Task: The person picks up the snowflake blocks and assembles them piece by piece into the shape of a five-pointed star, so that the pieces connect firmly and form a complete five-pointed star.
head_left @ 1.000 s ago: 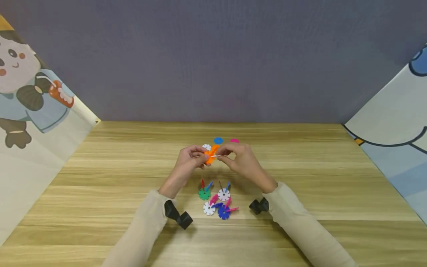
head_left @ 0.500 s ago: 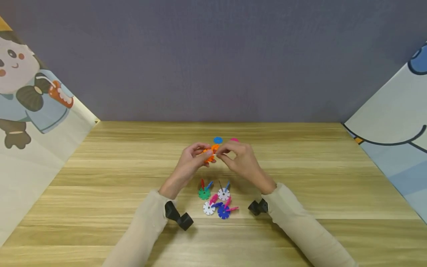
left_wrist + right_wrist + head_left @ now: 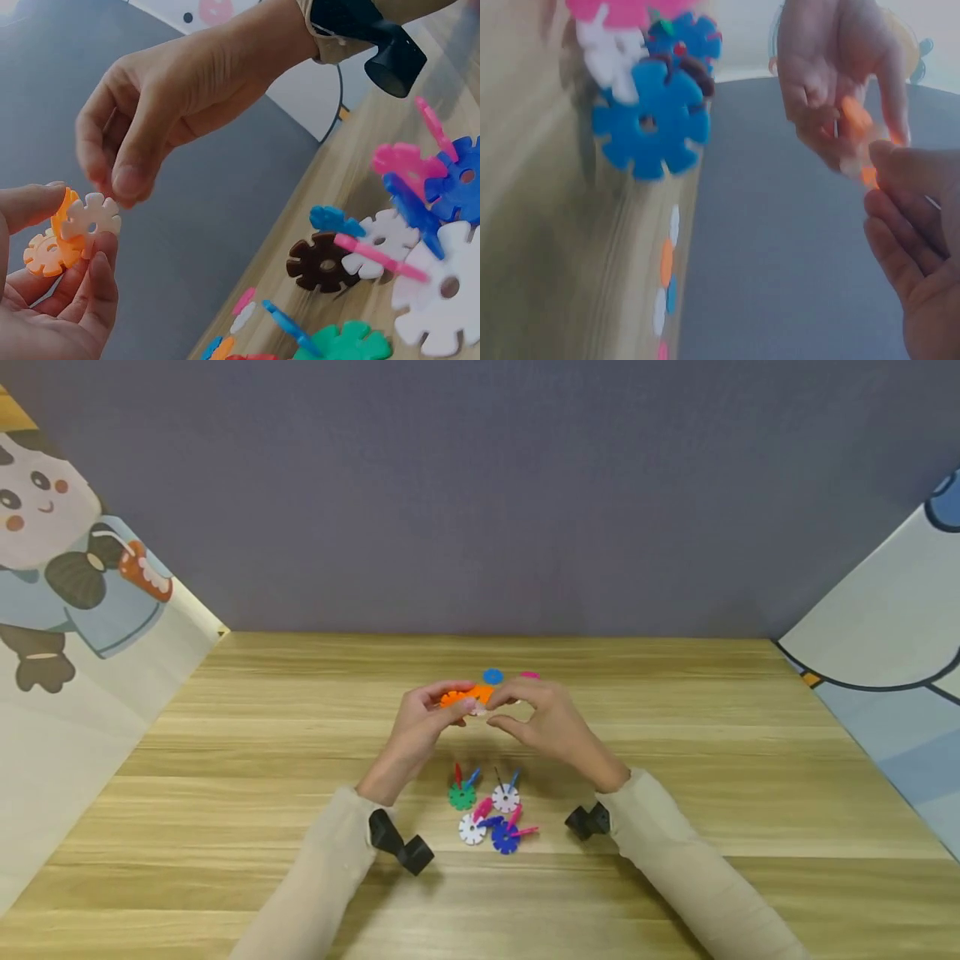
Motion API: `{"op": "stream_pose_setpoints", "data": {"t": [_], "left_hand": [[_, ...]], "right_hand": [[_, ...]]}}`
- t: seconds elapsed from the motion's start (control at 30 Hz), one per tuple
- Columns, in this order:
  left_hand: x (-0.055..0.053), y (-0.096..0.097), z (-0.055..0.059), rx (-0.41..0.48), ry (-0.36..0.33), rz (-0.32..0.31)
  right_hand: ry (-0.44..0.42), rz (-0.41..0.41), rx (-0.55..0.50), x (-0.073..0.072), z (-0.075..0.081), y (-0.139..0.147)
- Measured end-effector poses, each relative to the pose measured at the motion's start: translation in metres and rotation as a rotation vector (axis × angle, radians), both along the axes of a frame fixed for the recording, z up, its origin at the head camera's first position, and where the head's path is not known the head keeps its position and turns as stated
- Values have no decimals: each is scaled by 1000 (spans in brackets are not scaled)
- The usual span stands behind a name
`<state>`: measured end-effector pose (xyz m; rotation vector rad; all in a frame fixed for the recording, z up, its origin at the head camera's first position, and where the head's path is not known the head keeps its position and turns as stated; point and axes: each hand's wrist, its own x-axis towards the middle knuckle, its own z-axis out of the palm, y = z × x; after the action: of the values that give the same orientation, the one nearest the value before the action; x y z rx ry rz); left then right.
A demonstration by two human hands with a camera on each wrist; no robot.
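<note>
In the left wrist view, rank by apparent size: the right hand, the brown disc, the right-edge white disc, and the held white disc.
Right hand
Right-edge white disc, cropped
Brown disc
Held white disc
True sizes unsure: nearness differs.

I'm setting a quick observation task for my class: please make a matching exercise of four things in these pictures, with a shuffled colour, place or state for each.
1. Left hand
2. Green disc
3. Table
4. Sleeves

A. Wood-grained
B. Red piece and blue piece at its rim
C. Beige cloth
D. Holding orange discs

Pairs: 1-D; 2-B; 3-A; 4-C
</note>
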<state>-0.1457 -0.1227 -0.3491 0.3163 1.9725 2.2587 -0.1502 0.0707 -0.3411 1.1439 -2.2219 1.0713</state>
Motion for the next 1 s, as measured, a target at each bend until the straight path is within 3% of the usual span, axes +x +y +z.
{"op": "stream_pose_setpoints", "data": {"t": [0.3, 0.5, 0.73, 0.9, 1.0], "left_hand": [[-3, -5, 0, -15, 4, 55], [-4, -7, -2, -26, 9, 55], [-4, -9, -2, -49, 18, 37], [-5, -9, -3, -44, 19, 29], [-6, -10, -4, -34, 20, 33]], "right_hand": [[-137, -146, 59, -27, 2, 20], [-265, -222, 185, -52, -8, 22], [-411, -255, 343, -75, -22, 16], [-522, -268, 436, -83, -26, 13], [-544, -270, 504, -85, -28, 11]]}}
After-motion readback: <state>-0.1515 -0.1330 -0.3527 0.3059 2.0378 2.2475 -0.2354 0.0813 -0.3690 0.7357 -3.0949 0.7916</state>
